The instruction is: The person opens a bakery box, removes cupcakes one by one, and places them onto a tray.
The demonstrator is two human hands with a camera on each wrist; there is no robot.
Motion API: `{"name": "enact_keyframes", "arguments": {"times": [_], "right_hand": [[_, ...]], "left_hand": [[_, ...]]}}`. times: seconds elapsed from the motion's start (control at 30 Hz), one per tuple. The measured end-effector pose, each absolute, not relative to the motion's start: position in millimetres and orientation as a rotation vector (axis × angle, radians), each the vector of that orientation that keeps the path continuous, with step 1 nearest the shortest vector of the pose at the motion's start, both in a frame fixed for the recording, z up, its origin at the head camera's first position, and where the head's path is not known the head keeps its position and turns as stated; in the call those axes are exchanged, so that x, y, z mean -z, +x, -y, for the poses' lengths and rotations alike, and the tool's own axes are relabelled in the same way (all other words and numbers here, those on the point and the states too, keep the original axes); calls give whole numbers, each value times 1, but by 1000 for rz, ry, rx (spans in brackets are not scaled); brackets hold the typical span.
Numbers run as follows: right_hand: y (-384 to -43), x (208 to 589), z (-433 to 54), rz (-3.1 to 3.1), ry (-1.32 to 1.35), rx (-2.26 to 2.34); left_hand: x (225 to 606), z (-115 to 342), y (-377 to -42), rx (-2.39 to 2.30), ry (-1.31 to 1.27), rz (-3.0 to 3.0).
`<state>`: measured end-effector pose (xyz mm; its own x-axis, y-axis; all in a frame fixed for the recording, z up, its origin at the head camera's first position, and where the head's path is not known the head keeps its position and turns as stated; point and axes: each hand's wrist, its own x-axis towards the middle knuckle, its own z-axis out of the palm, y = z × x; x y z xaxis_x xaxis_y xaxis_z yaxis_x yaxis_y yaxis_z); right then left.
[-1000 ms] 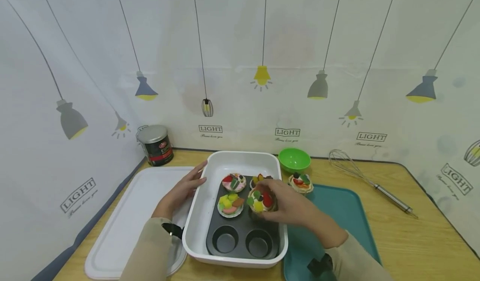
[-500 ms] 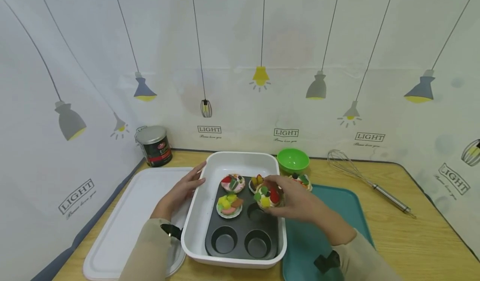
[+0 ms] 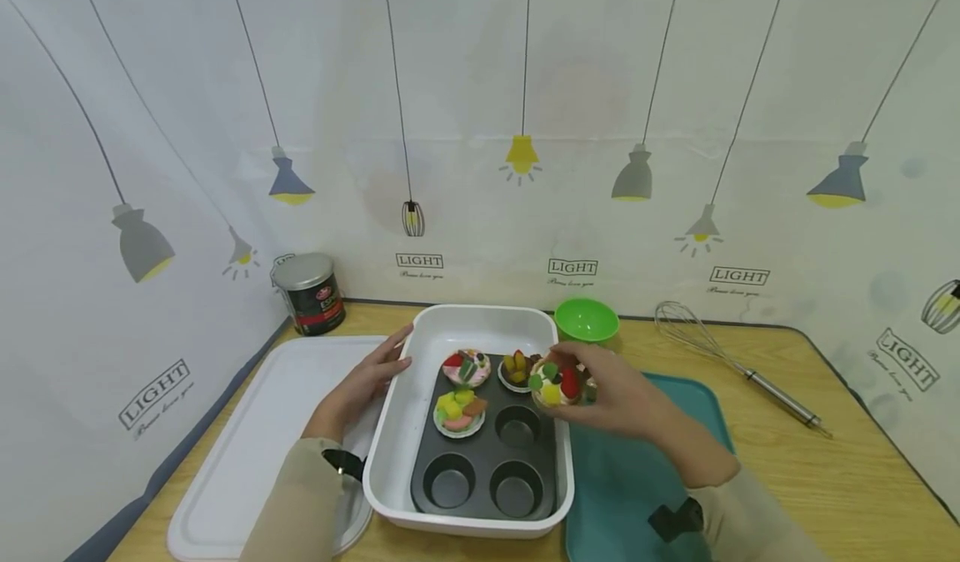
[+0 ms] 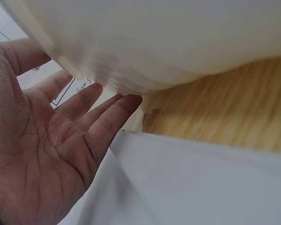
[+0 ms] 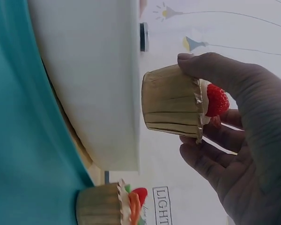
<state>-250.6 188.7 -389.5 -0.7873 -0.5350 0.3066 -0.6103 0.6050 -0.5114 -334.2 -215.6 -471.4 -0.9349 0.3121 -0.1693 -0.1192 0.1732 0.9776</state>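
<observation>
My right hand (image 3: pixel 615 391) pinches a fruit-topped cupcake (image 3: pixel 555 383) by its paper cup, above the right rim of the white bin (image 3: pixel 381 454). In the right wrist view thumb and fingers grip the golden cup (image 5: pixel 173 101) from both sides, clear of the bin. Inside the bin lies a dark muffin tin (image 3: pixel 483 454); its far hollows hold a pink cupcake (image 3: pixel 467 368), a yellow-fruit cupcake (image 3: pixel 459 413) and a chocolate-looking one (image 3: pixel 517 368). My left hand (image 3: pixel 365 385) rests its extended fingers against the bin's left outer wall; the left wrist view shows the palm (image 4: pixel 42 140) spread.
A teal tray (image 3: pixel 637 479) lies right of the bin, with another cupcake (image 5: pixel 100 206) at its far edge, mostly hidden by the hand in the head view. A white lid (image 3: pixel 262 437), a canister (image 3: pixel 313 295), a green bowl (image 3: pixel 587 320) and a whisk (image 3: pixel 750 370) surround the bin.
My right hand has lifted the cupcake out of the tin's middle right hollow and carried it rightward to the bin's rim. The left hand stays on the bin.
</observation>
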Motion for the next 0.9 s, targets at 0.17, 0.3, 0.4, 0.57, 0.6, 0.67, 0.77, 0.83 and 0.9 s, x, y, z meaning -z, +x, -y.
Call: {"name": "enact_keyframes", "arguments": {"times": [0.17,0.3,0.4,0.57,0.6,0.67,0.77,0.83,0.9], "right_hand": [[-252,386,-198,2692,962,-920],[-253,385,-209,2680,956,-915],[-252,385,-219,2690,914,-863],[-253,386,-241,2695,835,-837],[-254,387,-246,2698,818,-841],[-256,392,-258,2693,795,-849],[-257,398,-277,2704,732,-855],[-259,400,-287,2703,695,-831],[-261,401,-295,2712,652,-816]], "left_hand": [[474,217,-335,-1828,208,-2121],[475,217,-335,-1825,217,-2124],[475,217,-335,-1822,207,-2122],[475,216,-334,-1824,192,-2121],[475,216,-334,-1822,193,-2121],[475,216,-334,-1822,190,-2122],[474,217,-334,-1816,190,-2124],[473,216,-334,-1820,196,-2125],[472,217,-334,-1830,201,-2121]]}}
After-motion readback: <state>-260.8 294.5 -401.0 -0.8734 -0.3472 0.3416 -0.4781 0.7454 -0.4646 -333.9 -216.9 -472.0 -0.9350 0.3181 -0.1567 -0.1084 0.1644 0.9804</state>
